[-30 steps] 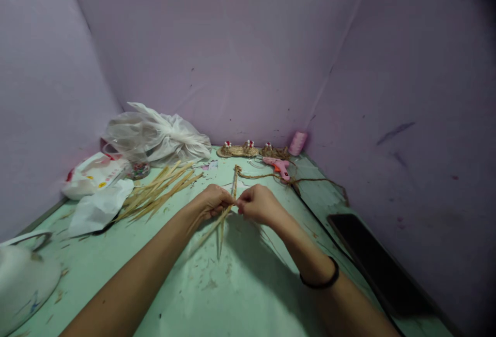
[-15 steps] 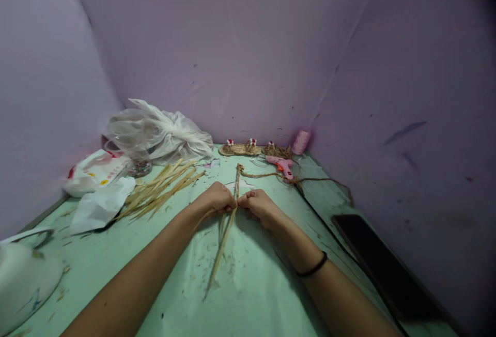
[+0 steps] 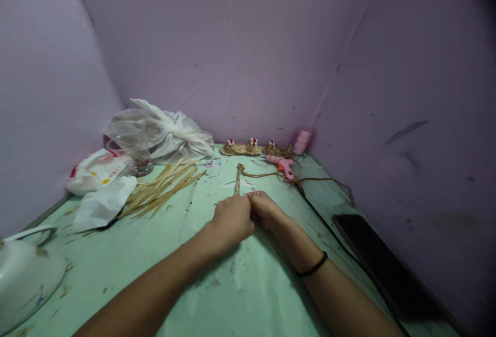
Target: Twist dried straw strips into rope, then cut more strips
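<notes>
A thin braided straw strand [image 3: 238,181] runs from a knot at its far end down to my two hands, which meet near the middle of the green table [image 3: 232,295]. My left hand [image 3: 233,218] is closed, back upward, around the near part of the strand. Touching it on the right, my right hand [image 3: 264,208] is closed with its fingers at the same spot. The strand's loose near ends are hidden by the hands. A brown cord [image 3: 263,174] leads right from the knot.
Loose straw strips [image 3: 163,189], a white packet [image 3: 101,171] and a plastic bag [image 3: 174,135] lie left. Behind are woven pieces [image 3: 242,149], a pink glue gun [image 3: 282,164] and a thread spool [image 3: 302,141]. A dark phone-like slab [image 3: 383,264] is right; a white rounded object [image 3: 27,285] is left.
My left hand has moved right and nearer, turning over against my right hand. The strand's loose ends, visible before, are now hidden.
</notes>
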A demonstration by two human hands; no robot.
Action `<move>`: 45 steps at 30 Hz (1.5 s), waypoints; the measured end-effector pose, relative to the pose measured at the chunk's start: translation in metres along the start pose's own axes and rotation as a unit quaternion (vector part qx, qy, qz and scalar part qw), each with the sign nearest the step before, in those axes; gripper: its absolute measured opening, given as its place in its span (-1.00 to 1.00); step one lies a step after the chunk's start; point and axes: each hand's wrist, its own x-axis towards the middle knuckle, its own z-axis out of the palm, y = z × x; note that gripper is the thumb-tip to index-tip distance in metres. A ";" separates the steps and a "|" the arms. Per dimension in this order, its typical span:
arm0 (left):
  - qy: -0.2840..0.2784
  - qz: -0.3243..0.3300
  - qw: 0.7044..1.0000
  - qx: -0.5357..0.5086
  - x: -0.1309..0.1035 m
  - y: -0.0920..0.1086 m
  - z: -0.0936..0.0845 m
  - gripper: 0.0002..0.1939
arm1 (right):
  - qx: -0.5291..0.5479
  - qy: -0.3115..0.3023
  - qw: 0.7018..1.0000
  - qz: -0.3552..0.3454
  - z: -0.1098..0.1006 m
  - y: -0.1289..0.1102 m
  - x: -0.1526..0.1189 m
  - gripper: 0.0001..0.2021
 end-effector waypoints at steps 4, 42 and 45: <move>0.077 -0.032 0.995 -0.052 0.015 -0.016 -0.035 -0.74 | 0.012 -0.044 0.999 -0.001 -0.006 -0.004 0.000 -0.91; -0.104 -0.160 0.960 -0.206 0.031 -0.028 -0.020 -0.79 | -0.308 -0.004 0.941 -0.144 -0.010 0.004 0.009 -0.87; -0.116 -0.169 0.951 -0.230 0.029 -0.026 -0.016 -0.82 | -0.444 0.045 0.870 -0.208 -0.008 0.002 0.004 -0.87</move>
